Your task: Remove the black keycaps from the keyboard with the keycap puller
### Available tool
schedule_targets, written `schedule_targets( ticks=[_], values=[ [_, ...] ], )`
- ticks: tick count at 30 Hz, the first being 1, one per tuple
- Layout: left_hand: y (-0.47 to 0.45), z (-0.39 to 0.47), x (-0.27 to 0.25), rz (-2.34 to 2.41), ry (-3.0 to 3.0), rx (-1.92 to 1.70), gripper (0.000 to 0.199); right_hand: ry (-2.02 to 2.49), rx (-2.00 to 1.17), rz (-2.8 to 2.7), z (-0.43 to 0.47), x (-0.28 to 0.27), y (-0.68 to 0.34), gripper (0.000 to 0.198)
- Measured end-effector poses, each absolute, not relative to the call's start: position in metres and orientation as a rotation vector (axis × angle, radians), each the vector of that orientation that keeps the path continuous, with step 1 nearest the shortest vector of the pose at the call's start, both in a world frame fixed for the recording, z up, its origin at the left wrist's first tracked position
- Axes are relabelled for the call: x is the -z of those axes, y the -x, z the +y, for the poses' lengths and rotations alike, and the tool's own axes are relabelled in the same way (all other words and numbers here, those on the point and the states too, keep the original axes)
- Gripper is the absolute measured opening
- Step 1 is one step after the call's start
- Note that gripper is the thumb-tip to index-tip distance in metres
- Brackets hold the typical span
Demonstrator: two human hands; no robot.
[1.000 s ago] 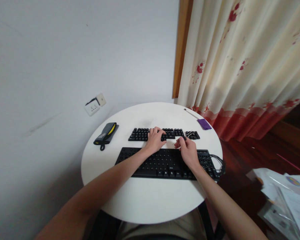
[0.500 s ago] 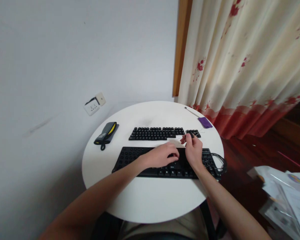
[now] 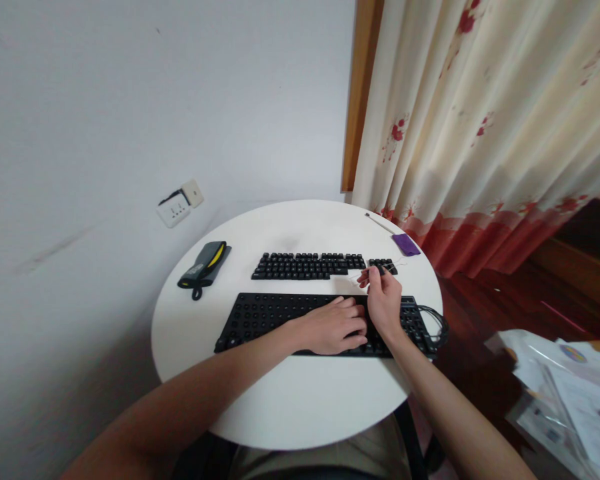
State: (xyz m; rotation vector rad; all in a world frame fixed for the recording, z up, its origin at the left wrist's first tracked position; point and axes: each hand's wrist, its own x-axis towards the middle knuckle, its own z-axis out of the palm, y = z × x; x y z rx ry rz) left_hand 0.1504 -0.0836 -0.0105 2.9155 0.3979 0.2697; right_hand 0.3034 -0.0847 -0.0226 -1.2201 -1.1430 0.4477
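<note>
- We find the keyboard (image 3: 265,317) flat on the desk (image 3: 300,407); left hand (image 3: 336,327) over it, presumably steadying, grasp we cannot tell.
- Right hand (image 3: 385,293) pinches a wire tool (image 3: 381,270).
- Keycaps (image 3: 295,267) lie in rows, likely preserving order.

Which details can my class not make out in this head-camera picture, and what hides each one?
All in the head view:
Part of the black keyboard: hidden under the left hand.
Full shape of the small dark thing: mostly covered by the right hand holding it.
Pale marking on the grey case: too small to read.
Full extent of the white pile: cut off by the right edge.
</note>
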Motion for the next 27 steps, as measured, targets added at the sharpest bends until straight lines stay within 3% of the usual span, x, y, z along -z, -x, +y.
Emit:
schedule_targets(
  ticks=[16,22,27],
  values=[
    [-0.149,-0.084,0.009,0.493,-2.789,-0.299,0.009,1.211,-0.485,-1.141,-0.082,0.025,-0.304,0.04],
    [-0.132,-0.08,-0.004,0.556,-2.73,-0.251,0.032,1.218,-0.485,-1.134,-0.081,0.026,-0.305,0.041],
    [-0.122,-0.073,-0.011,0.593,-2.722,-0.226,0.022,1.194,-0.49,-1.139,-0.081,0.025,-0.304,0.039]
  ],
)
